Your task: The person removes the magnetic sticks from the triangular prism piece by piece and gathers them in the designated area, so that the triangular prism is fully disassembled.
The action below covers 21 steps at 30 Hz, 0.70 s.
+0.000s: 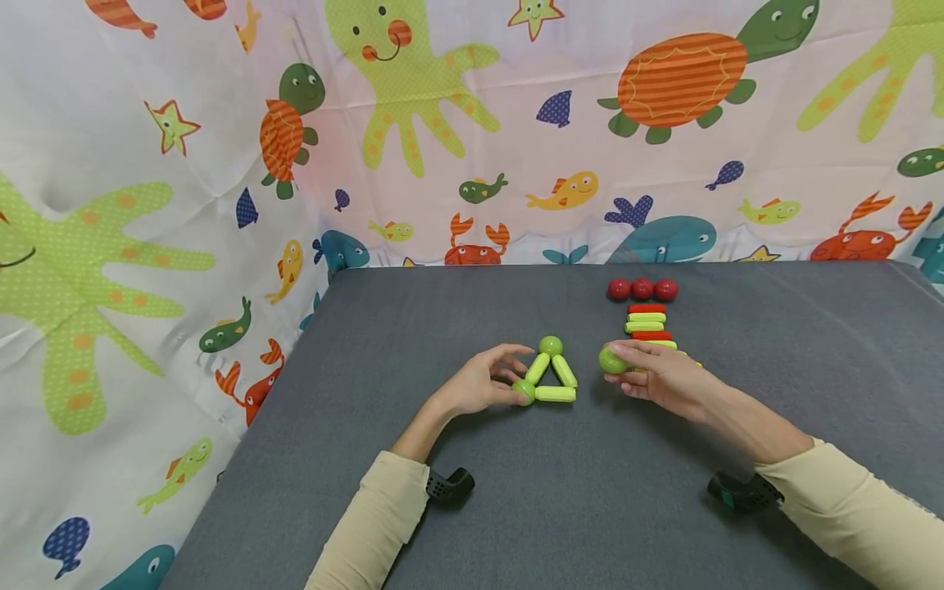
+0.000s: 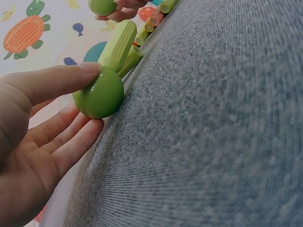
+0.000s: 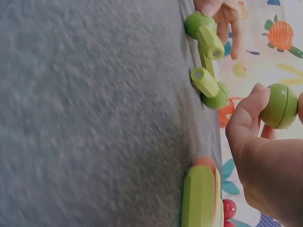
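Observation:
My right hand (image 1: 667,378) pinches a green ball (image 1: 611,360) between thumb and fingers, lifted over the table. A seam round that ball shows in the right wrist view. To the left, my left hand (image 1: 483,381) holds another green ball (image 2: 100,93), thumb on top and fingers at its far side. This ball is the lower left corner of a triangle of light green ribbed rods; the bottom rod (image 1: 555,394) runs right from it. At the triangle's top sits a third green ball (image 1: 551,346). The lower right corner, where two rod ends meet, has no ball.
Three red balls (image 1: 642,288) stand in a row near the table's back edge. In front of them lies a column of red and light green rods (image 1: 646,318), partly hidden by my right hand. Behind the grey table (image 1: 354,344) hangs a curtain (image 1: 251,49) printed with sea animals.

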Each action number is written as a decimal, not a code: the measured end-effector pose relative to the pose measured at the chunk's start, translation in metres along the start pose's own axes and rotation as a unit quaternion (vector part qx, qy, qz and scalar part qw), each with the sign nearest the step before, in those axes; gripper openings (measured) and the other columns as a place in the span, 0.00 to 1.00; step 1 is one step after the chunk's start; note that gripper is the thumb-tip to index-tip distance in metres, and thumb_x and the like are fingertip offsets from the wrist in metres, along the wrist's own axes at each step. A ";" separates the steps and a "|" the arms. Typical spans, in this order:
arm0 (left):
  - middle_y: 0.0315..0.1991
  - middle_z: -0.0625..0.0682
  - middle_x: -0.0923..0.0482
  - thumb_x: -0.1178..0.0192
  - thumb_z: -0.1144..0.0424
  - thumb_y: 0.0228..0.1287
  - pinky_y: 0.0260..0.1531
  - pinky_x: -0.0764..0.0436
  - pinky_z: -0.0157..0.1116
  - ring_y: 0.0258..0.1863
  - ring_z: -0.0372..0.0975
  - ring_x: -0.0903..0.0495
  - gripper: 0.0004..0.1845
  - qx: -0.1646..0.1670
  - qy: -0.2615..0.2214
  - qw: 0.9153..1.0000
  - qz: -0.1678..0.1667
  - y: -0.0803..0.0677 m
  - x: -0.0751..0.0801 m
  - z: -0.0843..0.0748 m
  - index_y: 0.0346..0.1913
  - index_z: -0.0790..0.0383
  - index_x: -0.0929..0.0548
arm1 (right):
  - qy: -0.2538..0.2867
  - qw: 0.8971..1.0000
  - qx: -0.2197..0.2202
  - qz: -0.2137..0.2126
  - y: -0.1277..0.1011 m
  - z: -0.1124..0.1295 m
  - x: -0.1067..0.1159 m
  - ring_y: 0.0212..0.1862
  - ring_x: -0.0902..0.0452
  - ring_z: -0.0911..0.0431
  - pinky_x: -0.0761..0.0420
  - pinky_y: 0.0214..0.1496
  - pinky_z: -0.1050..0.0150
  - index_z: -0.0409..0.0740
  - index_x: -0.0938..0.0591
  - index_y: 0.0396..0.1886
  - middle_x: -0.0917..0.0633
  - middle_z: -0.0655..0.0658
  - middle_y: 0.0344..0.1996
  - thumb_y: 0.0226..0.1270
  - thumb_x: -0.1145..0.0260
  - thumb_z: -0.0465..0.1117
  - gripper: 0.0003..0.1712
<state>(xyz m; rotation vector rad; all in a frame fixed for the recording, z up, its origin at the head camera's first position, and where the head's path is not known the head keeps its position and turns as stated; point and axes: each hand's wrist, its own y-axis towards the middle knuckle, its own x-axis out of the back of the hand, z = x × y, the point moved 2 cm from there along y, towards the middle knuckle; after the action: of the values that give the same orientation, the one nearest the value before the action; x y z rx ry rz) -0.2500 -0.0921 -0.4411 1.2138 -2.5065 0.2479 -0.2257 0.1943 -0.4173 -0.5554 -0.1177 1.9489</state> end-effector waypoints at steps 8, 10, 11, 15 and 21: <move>0.49 0.54 0.27 0.30 0.71 0.54 0.44 0.21 0.35 0.46 0.40 0.22 0.37 0.001 0.009 1.000 -0.004 0.000 -0.002 0.000 0.67 0.60 0.32 | 0.008 1.000 0.001 -0.018 -0.004 0.009 0.012 0.43 0.20 0.56 0.21 0.45 0.65 0.46 0.25 0.50 0.19 0.48 0.42 0.73 0.43 0.44 0.11; 0.49 0.54 0.27 0.30 0.71 0.54 0.44 0.21 0.35 0.46 0.40 0.22 0.37 0.001 0.013 1.000 -0.005 0.000 -0.002 -0.001 0.67 0.60 0.32 | 0.016 1.000 0.002 -0.018 -0.005 0.011 0.015 0.43 0.20 0.55 0.21 0.46 0.63 0.44 0.29 0.53 0.19 0.46 0.42 0.73 0.43 0.44 0.14; 0.49 0.54 0.27 0.30 0.71 0.53 0.43 0.21 0.35 0.46 0.40 0.22 0.37 0.000 0.013 1.000 -0.005 0.000 -0.002 -0.001 0.67 0.60 0.32 | 0.021 1.000 0.003 -0.018 -0.006 0.012 0.016 0.43 0.20 0.54 0.21 0.48 0.61 0.43 0.31 0.54 0.19 0.45 0.42 0.73 0.44 0.44 0.15; 0.49 0.52 0.27 0.30 0.71 0.53 0.43 0.21 0.34 0.45 0.39 0.22 0.37 0.002 0.017 1.000 -0.009 0.000 -0.003 -0.002 0.67 0.59 0.32 | 0.040 0.999 0.006 -0.016 -0.008 0.017 0.021 0.42 0.21 0.52 0.23 0.53 0.53 0.44 0.28 0.53 0.19 0.42 0.42 0.73 0.44 0.44 0.13; 0.49 0.52 0.27 0.30 0.71 0.53 0.43 0.21 0.34 0.45 0.39 0.22 0.37 0.002 0.018 1.000 -0.011 0.000 -0.003 -0.001 0.67 0.59 0.32 | 0.059 0.998 -0.004 -0.029 -0.011 0.024 0.031 0.42 0.22 0.53 0.22 0.51 0.57 0.50 0.24 0.49 0.20 0.43 0.44 0.72 0.42 0.45 0.09</move>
<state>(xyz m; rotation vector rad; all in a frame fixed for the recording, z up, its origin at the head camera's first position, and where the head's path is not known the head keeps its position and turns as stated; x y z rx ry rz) -0.2479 -0.0891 -0.4411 1.2274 -2.4620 0.2660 -0.2371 0.2302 -0.4028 -0.6634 -0.0669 1.8565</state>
